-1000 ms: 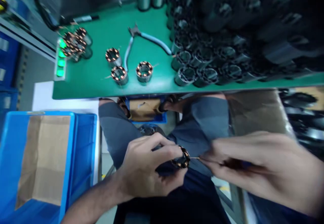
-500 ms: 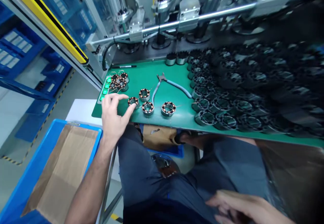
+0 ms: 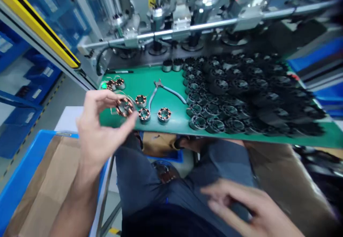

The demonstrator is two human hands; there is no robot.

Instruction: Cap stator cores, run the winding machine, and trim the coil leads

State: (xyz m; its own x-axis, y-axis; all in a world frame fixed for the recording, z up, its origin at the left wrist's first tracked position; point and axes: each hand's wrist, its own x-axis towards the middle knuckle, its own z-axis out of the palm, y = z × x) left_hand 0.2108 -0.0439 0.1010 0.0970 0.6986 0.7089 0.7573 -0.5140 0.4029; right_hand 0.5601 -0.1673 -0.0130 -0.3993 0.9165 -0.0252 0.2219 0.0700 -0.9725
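Observation:
Between the thumb and fingers of my left hand is a copper-wound motor stator, lifted above the green mat with its ring face tilted toward me. Loose wire ends trail from it. Just right of it on the mat are a wound stator, a second wound stator and a third wound stator. Behind them lie cutting pliers with spread blue handles. My right hand, slightly blurred, hovers over my lap with its fingers apart and nothing in them.
Rows of black unwound stator cores fill the right half of the mat. A machine rail crosses behind. A black pen lies at the back left. Lower left stands a blue bin lined with cardboard. More wound stators sit near a lit green button.
My left hand has closed on a stator and raised it off the mat toward me. The right hand has come up and its fingers have spread. The view has shifted to the right.

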